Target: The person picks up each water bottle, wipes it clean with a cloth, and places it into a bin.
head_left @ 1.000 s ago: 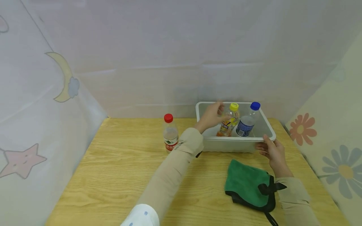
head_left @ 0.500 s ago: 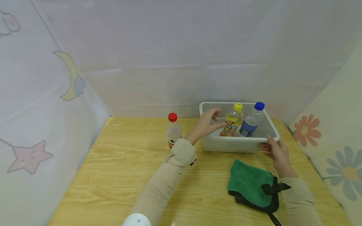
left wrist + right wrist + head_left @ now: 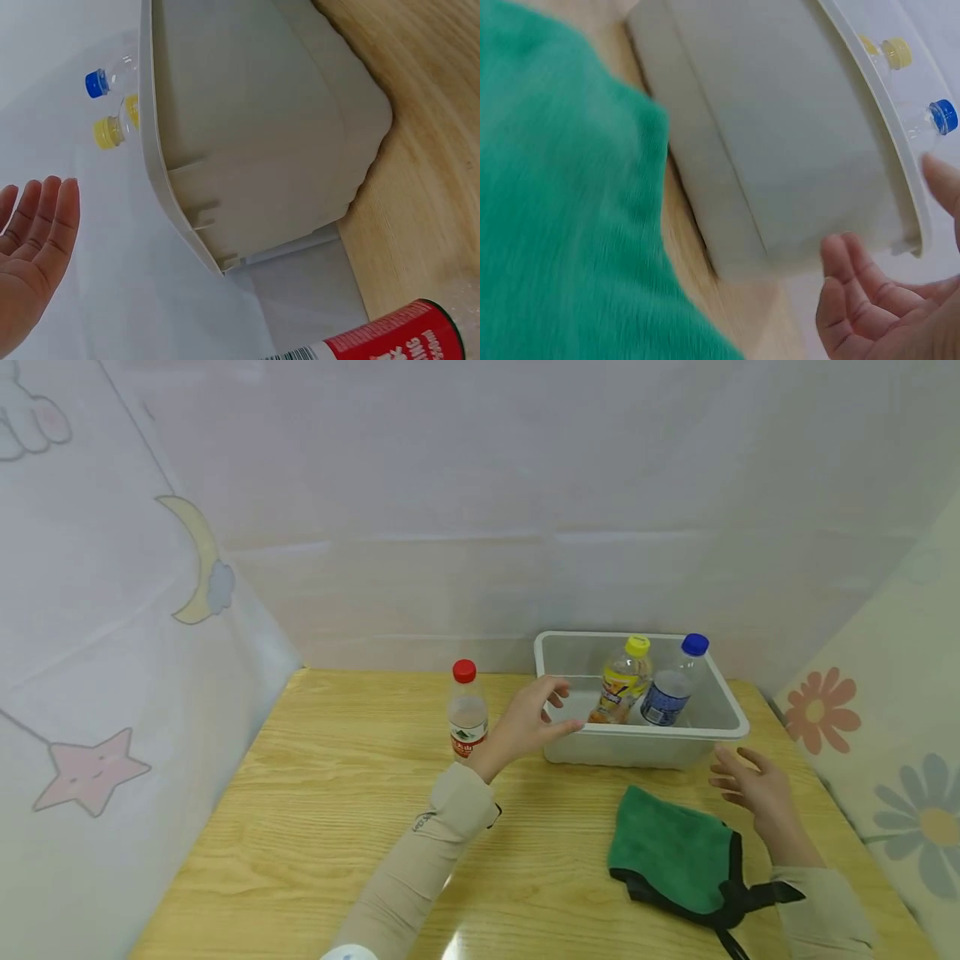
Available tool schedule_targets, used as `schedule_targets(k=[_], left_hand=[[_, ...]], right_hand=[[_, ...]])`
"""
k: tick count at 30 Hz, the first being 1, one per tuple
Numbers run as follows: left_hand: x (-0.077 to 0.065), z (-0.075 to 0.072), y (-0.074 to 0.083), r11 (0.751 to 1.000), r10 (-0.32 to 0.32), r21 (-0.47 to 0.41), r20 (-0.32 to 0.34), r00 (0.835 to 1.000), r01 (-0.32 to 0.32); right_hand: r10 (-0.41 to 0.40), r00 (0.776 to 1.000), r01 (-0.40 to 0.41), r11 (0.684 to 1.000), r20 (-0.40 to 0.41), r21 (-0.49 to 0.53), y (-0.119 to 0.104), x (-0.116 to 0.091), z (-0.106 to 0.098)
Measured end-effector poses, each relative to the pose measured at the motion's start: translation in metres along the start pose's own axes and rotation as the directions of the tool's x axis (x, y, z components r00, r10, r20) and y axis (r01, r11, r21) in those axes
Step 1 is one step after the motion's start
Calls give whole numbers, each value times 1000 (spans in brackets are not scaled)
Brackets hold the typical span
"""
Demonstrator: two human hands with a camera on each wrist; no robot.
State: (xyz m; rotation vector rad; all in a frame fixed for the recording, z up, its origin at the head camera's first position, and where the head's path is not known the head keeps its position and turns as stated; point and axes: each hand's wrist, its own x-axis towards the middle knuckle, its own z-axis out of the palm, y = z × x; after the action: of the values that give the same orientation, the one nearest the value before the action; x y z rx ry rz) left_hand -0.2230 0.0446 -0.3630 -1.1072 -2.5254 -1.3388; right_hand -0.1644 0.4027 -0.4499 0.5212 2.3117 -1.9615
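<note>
My left hand (image 3: 528, 717) hovers at the front left of a white plastic bin (image 3: 637, 750), fingers spread and holding nothing. Off the bin's front right corner, my right hand (image 3: 757, 783) has loosely bent fingers with nothing in them. Two bottles lean inside the bin: one with a yellow cap (image 3: 622, 683) and yellow label, and one with a blue cap (image 3: 672, 685) and blue label. A red-capped bottle (image 3: 467, 714) stands upright on the table just left of my left hand; my left wrist partly covers its base. Both caps also show above the rim in the left wrist view.
A folded green cloth (image 3: 671, 847) with black edging lies in front of the bin, near my right sleeve. The wooden table (image 3: 322, 810) meets pale printed curtains (image 3: 420, 585) at the back and sides.
My left hand has drawn back from the yellow-capped bottle, leftward and toward me. My right hand has let go of the bin's rim and moved slightly right and nearer.
</note>
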Motion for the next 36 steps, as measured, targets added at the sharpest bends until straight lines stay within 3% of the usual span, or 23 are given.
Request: schedule_targets(k=[2,4,7,11,15,21,29,36], left_hand=[[-7,0,-1,1000,6,0,-9,1000,-6],[-14,0,-3,1000,15,0,-13,1000,-15],[-25,-2,-5,1000,25,-17,-18,1000,-26],[-39,-5,-6,998,21,-55,-28,999,-22],[-54,-8,-7,997,13,-69,-58,998,-17],[-75,-10,-12,996,16,-80,-123,992,-26],[-95,-9,-24,993,-22,-120,-179,984,1],[-110,-18,-32,988,-43,-154,-249,968,4]], right_hand=[[-18,1000,19,987,3,-162,0,-10,-1],[-73,997,70,952,1,-298,-2,-21,1],[-144,989,136,871,19,-473,-11,-43,7],[-202,979,184,771,40,-610,-13,-57,14],[-211,973,216,712,90,-668,-13,-63,21],[-205,972,227,665,118,-712,-9,-69,30],[-305,936,327,572,175,-752,0,-75,41],[-289,929,353,505,231,-788,9,-77,51]])
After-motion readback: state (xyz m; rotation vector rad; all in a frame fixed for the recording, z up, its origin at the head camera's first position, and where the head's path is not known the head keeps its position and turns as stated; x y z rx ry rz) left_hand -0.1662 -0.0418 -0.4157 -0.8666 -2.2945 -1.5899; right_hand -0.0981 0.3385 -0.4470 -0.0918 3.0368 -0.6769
